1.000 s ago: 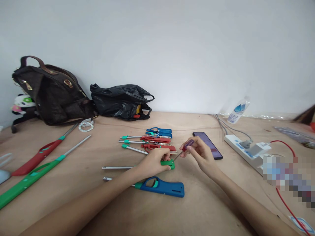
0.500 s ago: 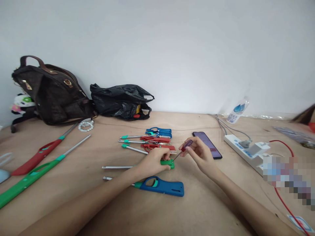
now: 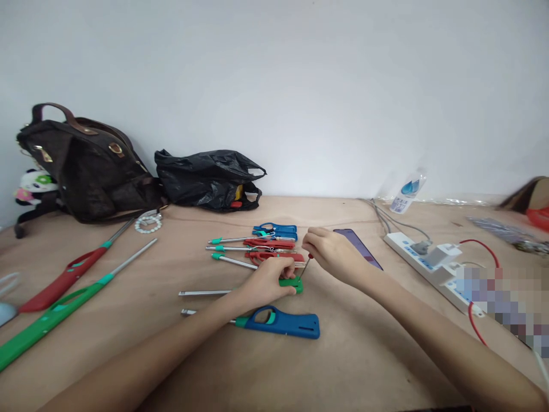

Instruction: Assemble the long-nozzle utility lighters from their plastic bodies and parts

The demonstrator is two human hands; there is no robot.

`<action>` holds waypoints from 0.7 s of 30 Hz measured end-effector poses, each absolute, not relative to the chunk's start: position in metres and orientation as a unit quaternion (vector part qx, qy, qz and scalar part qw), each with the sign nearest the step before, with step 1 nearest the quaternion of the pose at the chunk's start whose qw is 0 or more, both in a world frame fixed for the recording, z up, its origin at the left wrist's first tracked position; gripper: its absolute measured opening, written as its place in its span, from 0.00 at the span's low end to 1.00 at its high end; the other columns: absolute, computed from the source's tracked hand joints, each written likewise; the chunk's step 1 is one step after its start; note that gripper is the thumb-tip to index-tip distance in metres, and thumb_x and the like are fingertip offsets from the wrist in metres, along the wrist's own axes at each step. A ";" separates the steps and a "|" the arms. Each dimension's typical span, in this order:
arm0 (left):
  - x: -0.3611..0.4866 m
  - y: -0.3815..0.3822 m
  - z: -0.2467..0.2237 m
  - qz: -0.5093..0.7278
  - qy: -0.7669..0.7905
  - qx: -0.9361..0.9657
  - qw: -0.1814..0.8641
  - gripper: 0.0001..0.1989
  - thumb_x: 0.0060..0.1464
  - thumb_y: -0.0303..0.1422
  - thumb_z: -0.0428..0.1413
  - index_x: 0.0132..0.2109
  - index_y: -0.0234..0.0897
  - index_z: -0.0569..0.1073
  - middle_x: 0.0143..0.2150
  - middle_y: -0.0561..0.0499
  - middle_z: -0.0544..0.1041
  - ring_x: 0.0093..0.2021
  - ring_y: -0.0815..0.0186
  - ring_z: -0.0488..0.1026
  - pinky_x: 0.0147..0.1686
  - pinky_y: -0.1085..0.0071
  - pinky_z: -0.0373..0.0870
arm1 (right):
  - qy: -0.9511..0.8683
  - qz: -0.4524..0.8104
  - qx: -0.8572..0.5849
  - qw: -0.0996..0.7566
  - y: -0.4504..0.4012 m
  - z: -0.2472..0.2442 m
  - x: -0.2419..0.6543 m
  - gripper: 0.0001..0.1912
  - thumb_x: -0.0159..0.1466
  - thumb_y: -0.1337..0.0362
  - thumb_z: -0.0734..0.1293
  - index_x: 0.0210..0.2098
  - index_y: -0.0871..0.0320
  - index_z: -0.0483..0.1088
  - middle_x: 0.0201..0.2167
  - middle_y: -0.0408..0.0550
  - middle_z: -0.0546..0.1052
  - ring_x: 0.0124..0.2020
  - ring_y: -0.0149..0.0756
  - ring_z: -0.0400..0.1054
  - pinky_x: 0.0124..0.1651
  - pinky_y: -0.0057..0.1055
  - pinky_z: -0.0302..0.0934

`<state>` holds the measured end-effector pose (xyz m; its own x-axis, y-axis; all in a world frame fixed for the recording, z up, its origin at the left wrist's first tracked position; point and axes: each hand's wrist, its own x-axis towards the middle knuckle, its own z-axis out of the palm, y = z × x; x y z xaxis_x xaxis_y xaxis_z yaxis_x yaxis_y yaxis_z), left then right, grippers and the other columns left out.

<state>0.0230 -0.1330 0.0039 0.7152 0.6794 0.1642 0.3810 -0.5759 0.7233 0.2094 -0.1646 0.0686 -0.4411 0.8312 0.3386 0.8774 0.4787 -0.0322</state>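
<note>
My left hand (image 3: 274, 280) holds a green lighter (image 3: 297, 284) flat on the table, with its metal tube pointing left. Closed round the handle of a screwdriver (image 3: 306, 265), my right hand (image 3: 328, 252) is above and to the right, and the tool's tip meets the end of the green lighter. A blue lighter (image 3: 287, 324) lies in front of my left hand. Behind it are opened red lighter parts (image 3: 272, 245) and blue lighter parts (image 3: 281, 231), with metal tubes to their left.
Long red (image 3: 64, 280) and green (image 3: 60, 312) lighters lie at the left, near a bracelet (image 3: 148, 223). Behind are a dark bag (image 3: 103, 171) and a black plastic bag (image 3: 206, 180). A phone (image 3: 360, 249), bottle (image 3: 408, 191) and power strip (image 3: 418, 263) are at the right.
My right hand has turned over and shifted slightly left, its fingers now covering most of the screwdriver's handle. The screwdriver stands steeper. My left hand remains on the green lighter.
</note>
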 end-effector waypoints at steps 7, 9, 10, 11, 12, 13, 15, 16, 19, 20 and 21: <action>0.022 -0.135 0.006 0.219 0.305 0.862 0.341 0.13 0.41 0.25 0.58 0.28 0.37 0.59 0.28 0.57 0.66 0.30 0.68 0.64 0.28 0.73 0.54 | -0.872 -0.047 -0.488 0.001 -0.163 0.095 0.204 0.01 0.63 0.70 0.63 0.35 0.61 0.67 0.35 0.52 0.76 0.35 0.40 0.70 0.34 0.30 0.58; 0.022 -0.134 0.004 0.214 0.310 0.862 0.340 0.12 0.41 0.26 0.59 0.29 0.36 0.61 0.28 0.57 0.66 0.30 0.68 0.64 0.28 0.73 0.54 | -0.857 -0.053 -0.511 -0.027 -0.163 0.098 0.198 0.08 0.65 0.66 0.62 0.30 0.61 0.68 0.31 0.53 0.76 0.32 0.41 0.71 0.31 0.31 0.57; 0.022 -0.133 0.003 0.209 0.312 0.862 0.341 0.11 0.41 0.26 0.59 0.30 0.36 0.62 0.28 0.57 0.66 0.29 0.68 0.64 0.28 0.73 0.54 | -0.851 -0.062 -0.520 -0.030 -0.164 0.099 0.195 0.11 0.66 0.64 0.62 0.29 0.61 0.69 0.30 0.54 0.76 0.32 0.43 0.71 0.31 0.31 0.57; 0.022 -0.133 0.002 0.204 0.314 0.862 0.341 0.11 0.41 0.26 0.59 0.31 0.36 0.64 0.28 0.57 0.67 0.29 0.68 0.64 0.28 0.73 0.55 | -0.851 -0.071 -0.520 -0.024 -0.165 0.099 0.193 0.12 0.66 0.62 0.62 0.29 0.61 0.69 0.30 0.55 0.76 0.32 0.44 0.71 0.31 0.32 0.58; 0.022 -0.133 0.002 0.203 0.315 0.863 0.340 0.10 0.41 0.26 0.59 0.33 0.36 0.65 0.29 0.57 0.67 0.30 0.67 0.64 0.28 0.73 0.55 | -0.856 -0.079 -0.510 -0.010 -0.167 0.098 0.191 0.11 0.66 0.62 0.63 0.30 0.61 0.70 0.32 0.56 0.76 0.33 0.44 0.71 0.32 0.32 0.58; 0.022 -0.133 0.002 0.205 0.315 0.863 0.338 0.11 0.42 0.26 0.59 0.33 0.36 0.66 0.29 0.57 0.67 0.30 0.67 0.64 0.28 0.73 0.55 | -0.866 -0.083 -0.494 0.005 -0.169 0.098 0.190 0.08 0.65 0.62 0.64 0.33 0.62 0.70 0.34 0.56 0.76 0.35 0.44 0.71 0.33 0.33 0.59; 0.022 -0.134 0.003 0.211 0.313 0.864 0.334 0.10 0.42 0.25 0.59 0.33 0.36 0.66 0.29 0.57 0.67 0.30 0.68 0.64 0.28 0.73 0.55 | -0.884 -0.077 -0.460 0.024 -0.173 0.098 0.191 0.05 0.64 0.66 0.65 0.37 0.62 0.69 0.37 0.55 0.76 0.38 0.43 0.71 0.36 0.32 0.60; 0.022 -0.134 0.004 0.214 0.311 0.864 0.333 0.10 0.42 0.25 0.59 0.32 0.36 0.66 0.28 0.57 0.66 0.30 0.68 0.64 0.28 0.73 0.56 | -0.888 -0.069 -0.455 0.022 -0.174 0.099 0.191 0.04 0.63 0.68 0.65 0.38 0.62 0.69 0.38 0.55 0.76 0.38 0.42 0.71 0.36 0.31 0.61; 0.023 -0.135 0.007 0.213 0.313 0.863 0.335 0.11 0.41 0.25 0.59 0.29 0.36 0.63 0.27 0.57 0.65 0.29 0.68 0.64 0.28 0.73 0.56 | -0.863 -0.069 -0.500 -0.015 -0.172 0.102 0.192 0.06 0.65 0.67 0.64 0.35 0.63 0.71 0.34 0.56 0.77 0.35 0.44 0.72 0.33 0.32 0.61; 0.023 -0.135 0.007 0.213 0.315 0.863 0.332 0.12 0.41 0.26 0.60 0.28 0.36 0.62 0.27 0.57 0.66 0.29 0.68 0.64 0.28 0.73 0.56 | -0.849 -0.076 -0.521 -0.029 -0.171 0.103 0.193 0.08 0.65 0.65 0.63 0.32 0.63 0.71 0.33 0.58 0.78 0.34 0.46 0.73 0.32 0.33 0.61; 0.023 -0.135 0.007 0.214 0.318 0.863 0.329 0.13 0.40 0.26 0.60 0.28 0.37 0.61 0.27 0.57 0.66 0.29 0.68 0.64 0.28 0.73 0.56 | -0.841 -0.081 -0.534 -0.040 -0.169 0.103 0.194 0.10 0.65 0.65 0.63 0.31 0.63 0.72 0.32 0.59 0.78 0.34 0.47 0.73 0.32 0.33 0.61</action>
<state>0.0227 -0.1347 0.0073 0.7058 0.6900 0.1604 0.4080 -0.5810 0.7042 0.1945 -0.1691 0.1027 -0.4269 0.9041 0.0190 0.8913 0.4171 0.1780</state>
